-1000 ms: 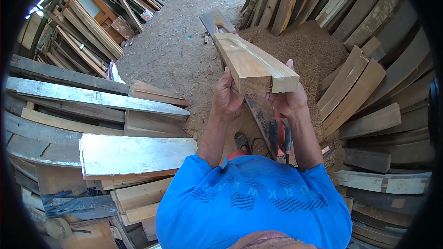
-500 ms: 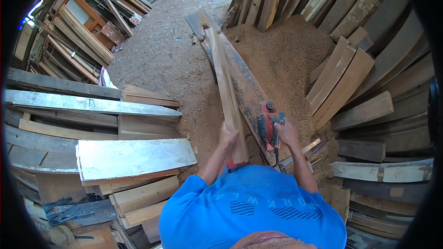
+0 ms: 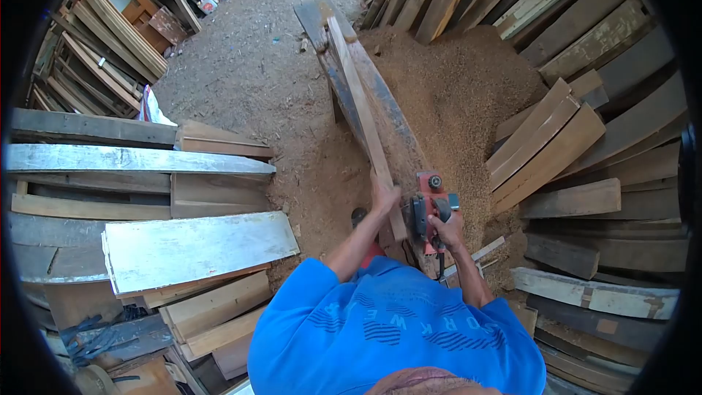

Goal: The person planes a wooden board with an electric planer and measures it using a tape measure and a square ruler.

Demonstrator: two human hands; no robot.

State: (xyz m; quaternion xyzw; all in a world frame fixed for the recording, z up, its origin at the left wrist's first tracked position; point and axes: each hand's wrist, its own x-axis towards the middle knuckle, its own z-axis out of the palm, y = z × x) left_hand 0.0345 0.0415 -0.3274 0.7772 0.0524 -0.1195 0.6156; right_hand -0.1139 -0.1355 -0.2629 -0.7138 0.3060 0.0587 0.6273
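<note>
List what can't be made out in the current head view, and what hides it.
All in the head view:
- Underside of the wooden strip: faces away, behind the strip itself.
- Sole of the power planer: hidden by its body.
- Far end of the planer's cord: lost behind the blue shirt.
- Top of the framed wooden panel: cut off by the upper edge.

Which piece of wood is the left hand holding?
The long, narrow strip stretching along the bench, gripped near its closer end by the left hand. The other boards are stacked or leaning at the sides, with no hand on them.
</note>
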